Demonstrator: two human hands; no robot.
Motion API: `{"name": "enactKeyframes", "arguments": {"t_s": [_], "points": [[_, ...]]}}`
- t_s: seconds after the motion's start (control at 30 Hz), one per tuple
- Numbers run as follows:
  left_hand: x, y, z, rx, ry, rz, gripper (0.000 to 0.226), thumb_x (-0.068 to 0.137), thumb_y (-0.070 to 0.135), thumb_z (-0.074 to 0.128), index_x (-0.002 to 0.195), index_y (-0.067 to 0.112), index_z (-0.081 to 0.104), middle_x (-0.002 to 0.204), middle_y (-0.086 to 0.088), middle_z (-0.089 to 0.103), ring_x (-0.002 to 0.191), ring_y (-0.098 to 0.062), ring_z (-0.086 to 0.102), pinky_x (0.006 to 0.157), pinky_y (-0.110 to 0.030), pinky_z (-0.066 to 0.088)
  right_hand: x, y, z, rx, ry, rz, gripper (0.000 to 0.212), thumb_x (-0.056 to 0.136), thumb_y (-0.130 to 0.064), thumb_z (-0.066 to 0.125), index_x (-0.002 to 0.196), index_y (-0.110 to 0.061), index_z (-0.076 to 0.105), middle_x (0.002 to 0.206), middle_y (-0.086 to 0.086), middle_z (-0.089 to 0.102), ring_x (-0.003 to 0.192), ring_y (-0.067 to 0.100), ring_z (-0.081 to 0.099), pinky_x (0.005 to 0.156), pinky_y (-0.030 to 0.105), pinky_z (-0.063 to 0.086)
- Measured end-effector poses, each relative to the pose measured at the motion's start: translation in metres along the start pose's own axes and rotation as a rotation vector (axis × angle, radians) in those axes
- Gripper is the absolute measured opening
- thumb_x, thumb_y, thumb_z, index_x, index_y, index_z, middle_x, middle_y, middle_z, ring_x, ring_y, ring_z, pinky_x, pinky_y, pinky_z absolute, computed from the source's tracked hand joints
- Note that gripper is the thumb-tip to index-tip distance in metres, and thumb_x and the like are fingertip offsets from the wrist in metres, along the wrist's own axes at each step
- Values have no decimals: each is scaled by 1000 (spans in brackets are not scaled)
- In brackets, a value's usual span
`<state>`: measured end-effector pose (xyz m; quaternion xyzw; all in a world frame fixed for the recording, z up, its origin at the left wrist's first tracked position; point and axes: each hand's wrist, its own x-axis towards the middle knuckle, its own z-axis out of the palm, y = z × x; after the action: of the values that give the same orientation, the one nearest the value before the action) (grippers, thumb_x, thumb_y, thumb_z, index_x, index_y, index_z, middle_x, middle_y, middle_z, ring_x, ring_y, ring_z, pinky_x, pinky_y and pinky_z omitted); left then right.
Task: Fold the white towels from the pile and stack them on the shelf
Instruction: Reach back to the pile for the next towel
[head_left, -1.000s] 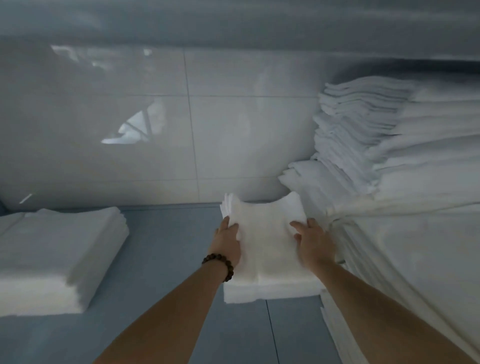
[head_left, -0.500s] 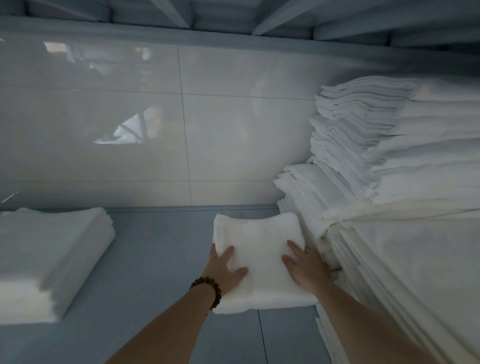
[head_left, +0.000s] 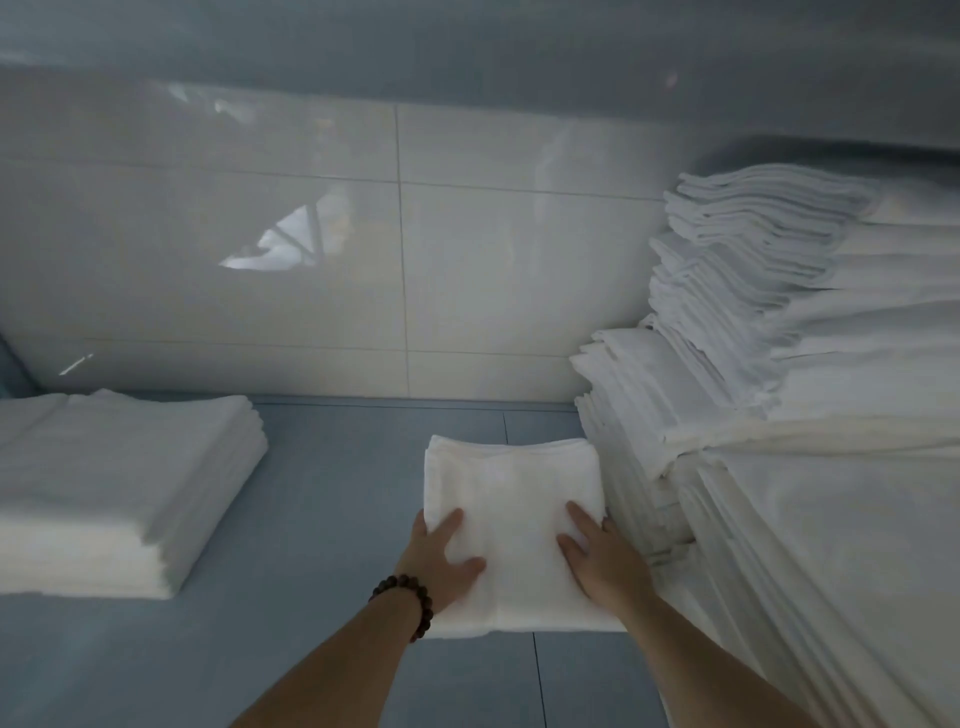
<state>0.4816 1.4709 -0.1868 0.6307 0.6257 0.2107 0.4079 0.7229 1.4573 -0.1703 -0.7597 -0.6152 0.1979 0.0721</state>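
My left hand (head_left: 441, 564) and right hand (head_left: 605, 569) lie flat on the towel (head_left: 511, 499), fingers spread, pressing, gripping nothing. It sits folded on the shelf (head_left: 322, 519), just beside the big stack (head_left: 779, 415), long axis running from me to the wall (head_left: 467, 260). The left stack (head_left: 119, 483) is done; I can't see the pile

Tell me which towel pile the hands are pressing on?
The small middle stack, between the low left stack and the tall right pile. The left hand and right hand both rest flat on its top.
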Motion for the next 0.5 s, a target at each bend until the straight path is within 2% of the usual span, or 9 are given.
{"name": "enactKeyframes", "arguments": {"t_s": [0.17, 0.5], "points": [[-32, -22, -23, -70, 25, -48, 75, 80, 45, 65, 144, 36, 27, 151, 9, 8, 133, -20, 30, 105, -31, 35, -22, -28, 12, -34, -26, -24, 57, 94, -58, 24, 147, -41, 11, 154, 8, 24, 137, 28, 33, 110, 41, 32], [-92, -77, -83, -50, 59, -120, 75, 80, 46, 66, 144, 37, 26, 152, 4, 8, 134, -22, 29, 107, -31, 30, -69, -103, 48, -9, -61, -69, 55, 94, -55, 32, 145, -44, 16, 154, 8, 23, 133, 28, 40, 106, 38, 36]]}}
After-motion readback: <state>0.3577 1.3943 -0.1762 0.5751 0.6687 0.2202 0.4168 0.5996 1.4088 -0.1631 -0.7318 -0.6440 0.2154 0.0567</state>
